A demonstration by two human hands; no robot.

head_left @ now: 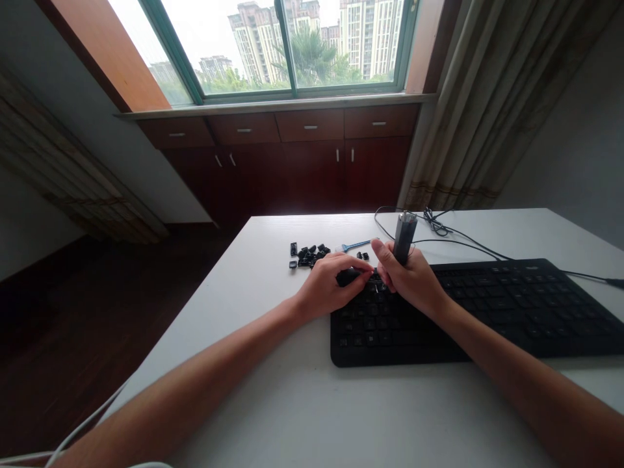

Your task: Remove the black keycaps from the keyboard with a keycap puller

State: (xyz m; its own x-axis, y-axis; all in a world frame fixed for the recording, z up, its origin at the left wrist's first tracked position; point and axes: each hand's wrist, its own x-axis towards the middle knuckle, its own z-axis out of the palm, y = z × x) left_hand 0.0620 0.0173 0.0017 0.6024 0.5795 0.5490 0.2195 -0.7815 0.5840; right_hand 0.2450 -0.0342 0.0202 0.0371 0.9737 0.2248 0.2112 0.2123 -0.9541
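"What does your head view give you?"

"I see my right hand (412, 283) wrapped around a dark rectangular handle (404, 237), which stands nearly upright, its top clear of my fist."

"And my left hand (324, 286), from your side?"

"Thumb and forefinger drawn together over the far left corner of the black keyboard (492, 302); I can't tell whether anything is between them."

"How does the keyboard lie?"

"Beneath both hands, its long axis running sideways, most of it to the right of my right hand. The relation I'd watch is the small gap between the hands: left fingertips just beside the right fist, both nearly equally close to those keys."

"Anything else around?"

"Loose black keycaps (306, 257) just beyond the left hand, a blue brush (355, 246) beyond its fingertips, all on the white counter (244, 390)."
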